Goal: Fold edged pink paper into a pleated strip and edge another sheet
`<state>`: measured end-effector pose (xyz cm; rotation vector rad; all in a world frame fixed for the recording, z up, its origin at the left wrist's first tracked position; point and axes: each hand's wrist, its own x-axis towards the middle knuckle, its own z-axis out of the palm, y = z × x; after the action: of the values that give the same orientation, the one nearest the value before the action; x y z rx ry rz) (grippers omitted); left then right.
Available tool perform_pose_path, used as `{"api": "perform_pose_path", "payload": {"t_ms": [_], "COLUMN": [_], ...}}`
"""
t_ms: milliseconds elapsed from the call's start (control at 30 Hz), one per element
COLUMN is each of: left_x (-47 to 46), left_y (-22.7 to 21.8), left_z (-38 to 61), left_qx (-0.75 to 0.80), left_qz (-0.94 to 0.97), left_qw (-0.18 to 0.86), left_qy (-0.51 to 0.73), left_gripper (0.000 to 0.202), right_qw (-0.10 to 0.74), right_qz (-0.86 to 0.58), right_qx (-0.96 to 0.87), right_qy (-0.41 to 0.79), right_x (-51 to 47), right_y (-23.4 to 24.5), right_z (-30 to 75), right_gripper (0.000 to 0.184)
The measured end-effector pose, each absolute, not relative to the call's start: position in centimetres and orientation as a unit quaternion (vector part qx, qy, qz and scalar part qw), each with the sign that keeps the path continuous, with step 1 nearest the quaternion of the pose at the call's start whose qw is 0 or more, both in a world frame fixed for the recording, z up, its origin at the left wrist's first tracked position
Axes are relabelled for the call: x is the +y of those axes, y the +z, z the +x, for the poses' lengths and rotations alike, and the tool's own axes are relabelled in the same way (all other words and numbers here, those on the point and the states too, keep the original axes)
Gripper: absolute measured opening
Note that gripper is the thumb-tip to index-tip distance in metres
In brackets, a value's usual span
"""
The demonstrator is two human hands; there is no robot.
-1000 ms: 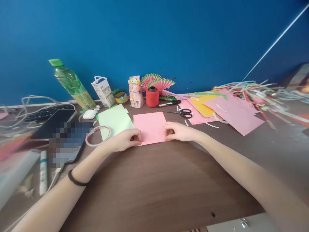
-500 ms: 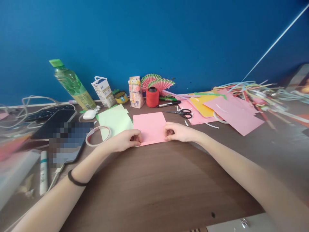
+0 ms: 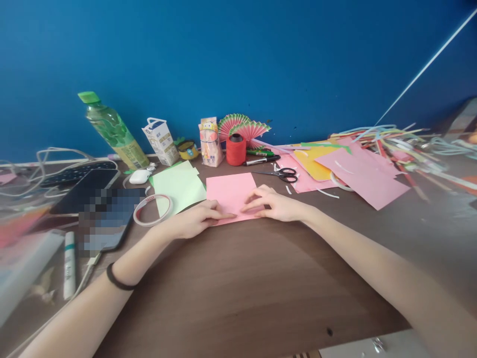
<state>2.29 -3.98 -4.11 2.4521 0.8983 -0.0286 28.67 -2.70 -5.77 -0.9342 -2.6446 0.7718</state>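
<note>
A pink sheet of paper [image 3: 230, 189] lies flat on the dark wooden table, with a narrow strip along its near edge that looks folded. My left hand [image 3: 196, 219] rests at its near left corner, index finger stretched along the strip. On the paper's right side, my right hand [image 3: 276, 205] has its fingers reaching over the sheet, apart from the thumb near the edge. Neither hand grips anything. Left of the pink sheet are light green papers [image 3: 177, 186] and a roll of tape [image 3: 136, 214].
Black scissors [image 3: 286, 174] lie behind my right hand, near pink and yellow papers [image 3: 313, 164]. A red thread spool [image 3: 236, 151], folded paper fans [image 3: 253, 132], a small carton [image 3: 162, 144] and a green bottle [image 3: 119, 134] stand along the blue wall. Phones [image 3: 87, 191] and cables are at left.
Both hands have uncurled from the paper's near corners. Their fingers now stretch inward over the near strip, closer to each other. The pink sheet has barely moved.
</note>
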Motion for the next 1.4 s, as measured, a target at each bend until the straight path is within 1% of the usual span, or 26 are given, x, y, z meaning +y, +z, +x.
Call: {"api": "perform_pose_path", "payload": {"t_ms": [67,200,333,567,733,900,1033,1133,1200,1300,1400], "left_x": [-3.9,-3.8,-3.6,-4.0,-4.1,-4.1,-4.8,-5.5,-5.6,-5.0,-4.2], "left_y": [-4.1,-4.1,-4.1,-4.0,-3.9,-4.1,-3.7,-3.3,-3.3,-3.9,-4.5], "left_z": [2.3,2.3,2.4,2.4,2.4,2.3,2.9,3.6,3.6,2.9,2.0], "left_qx": [0.324,0.311,0.321,0.337,0.33,0.34,0.34,0.334,0.324,0.328,0.341], "left_qz": [0.913,0.914,0.911,0.906,0.906,0.91,0.923,0.935,0.94,0.934,0.92], "left_qw": [0.247,0.256,0.254,0.252,0.263,0.231,0.173,0.118,0.109,0.142,0.193], "left_qy": [-0.028,-0.04,-0.056,-0.052,-0.037,-0.046,-0.043,-0.036,-0.023,-0.014,-0.026], "left_gripper": [0.048,0.053,0.054,0.049,0.05,0.048,0.054,0.054,0.051,0.052,0.048], "right_qw": [0.106,0.087,0.066,0.054,0.053,0.049,0.049,0.063,0.069,0.064,0.063], "right_qz": [-0.297,-0.283,-0.276,-0.276,-0.264,-0.263,-0.256,-0.253,-0.258,-0.275,-0.287], "right_qx": [-0.913,-0.92,-0.923,-0.928,-0.932,-0.941,-0.951,-0.957,-0.954,-0.941,-0.928], "right_qy": [0.257,0.257,0.261,0.246,0.241,0.208,0.165,0.131,0.134,0.186,0.229], "right_x": [-2.6,-2.6,-2.8,-2.9,-2.7,-3.0,-3.7,-4.2,-4.1,-3.4,-2.5], "right_y": [-6.0,-6.2,-5.9,-5.7,-5.8,-5.6,-5.1,-4.7,-4.8,-5.2,-5.7], "right_z": [28.7,28.7,28.5,28.5,28.6,28.5,28.0,27.6,27.7,28.2,28.8], "right_gripper": [0.031,0.039,0.047,0.048,0.045,0.053,0.058,0.054,0.05,0.044,0.032]}}
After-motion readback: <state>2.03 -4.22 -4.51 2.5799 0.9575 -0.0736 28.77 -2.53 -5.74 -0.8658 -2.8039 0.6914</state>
